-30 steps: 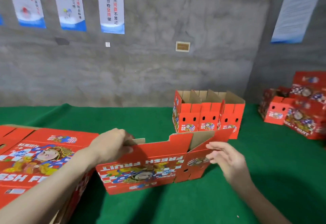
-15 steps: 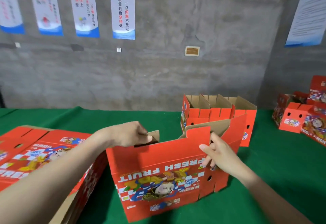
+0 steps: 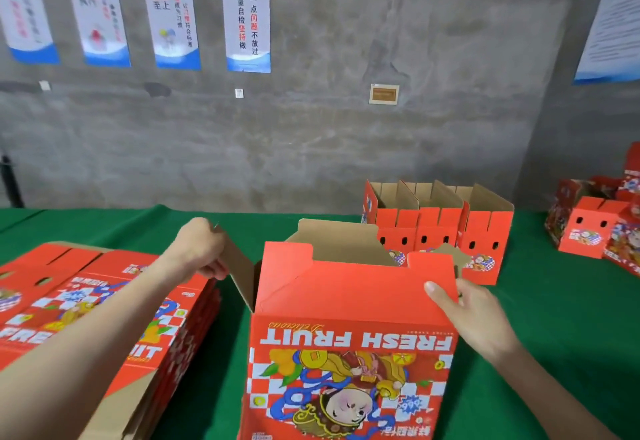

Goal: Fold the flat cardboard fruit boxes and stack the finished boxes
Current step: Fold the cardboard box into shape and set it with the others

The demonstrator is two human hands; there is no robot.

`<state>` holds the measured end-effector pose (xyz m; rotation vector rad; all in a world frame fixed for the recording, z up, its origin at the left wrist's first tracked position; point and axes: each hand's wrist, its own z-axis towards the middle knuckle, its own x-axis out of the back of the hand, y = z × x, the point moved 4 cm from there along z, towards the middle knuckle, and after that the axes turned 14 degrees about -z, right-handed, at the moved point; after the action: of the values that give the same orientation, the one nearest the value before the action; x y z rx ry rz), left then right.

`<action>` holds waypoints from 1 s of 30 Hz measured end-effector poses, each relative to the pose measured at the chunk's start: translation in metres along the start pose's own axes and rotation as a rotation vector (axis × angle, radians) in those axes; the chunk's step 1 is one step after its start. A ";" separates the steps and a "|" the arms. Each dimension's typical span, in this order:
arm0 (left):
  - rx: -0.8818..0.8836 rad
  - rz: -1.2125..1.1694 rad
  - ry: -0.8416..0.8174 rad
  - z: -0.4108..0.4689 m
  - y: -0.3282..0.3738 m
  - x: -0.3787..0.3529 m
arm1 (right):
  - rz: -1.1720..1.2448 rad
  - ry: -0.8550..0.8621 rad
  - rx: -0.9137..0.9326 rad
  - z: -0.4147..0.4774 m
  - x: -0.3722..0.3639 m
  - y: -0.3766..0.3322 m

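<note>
Flaps are the matter in hand. The half-formed box (image 3: 349, 353) stands on the green table cover (image 3: 554, 335) right in front of the person, print upside down, its walls squared and its upper end open. It sits between the stack of flat boxes (image 3: 104, 301) at the left and the row of three finished boxes (image 3: 440, 228) farther back to the right. The left hand (image 3: 201, 249) is curled round the upper edge of the end flap (image 3: 239, 266), which stands swung outward with its brown inner face showing. The right hand (image 3: 474, 315) pinches the right corner of the near long flap (image 3: 346, 283), thumb on the red face, fingers tucked behind it.

To do this step well, I judge the short end flaps should go in first, pressed down along their scored creases until level. The long flaps should follow, so that the notched tabs meet and lock. The right hand would do best to hold the near flap clear and upright while the left folds its flap inward; otherwise the two will likely foul each other. The box should sit square on the cover as this is done — a skewed wall would probably leave the tabs misaligned and the closure weak. Light pressure at the crease — not at the flap's tip — should avoid buckling the board.
</note>
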<state>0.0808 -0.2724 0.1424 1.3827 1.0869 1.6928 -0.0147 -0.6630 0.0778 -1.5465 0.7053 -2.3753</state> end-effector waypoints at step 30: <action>-0.198 -0.336 0.001 -0.066 -0.043 -0.068 | -0.448 -0.192 0.188 -0.027 -0.023 -0.025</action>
<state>0.0296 -0.3270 0.0702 1.0113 1.0535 1.5087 -0.0281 -0.6246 0.0632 -1.9735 0.0934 -2.4441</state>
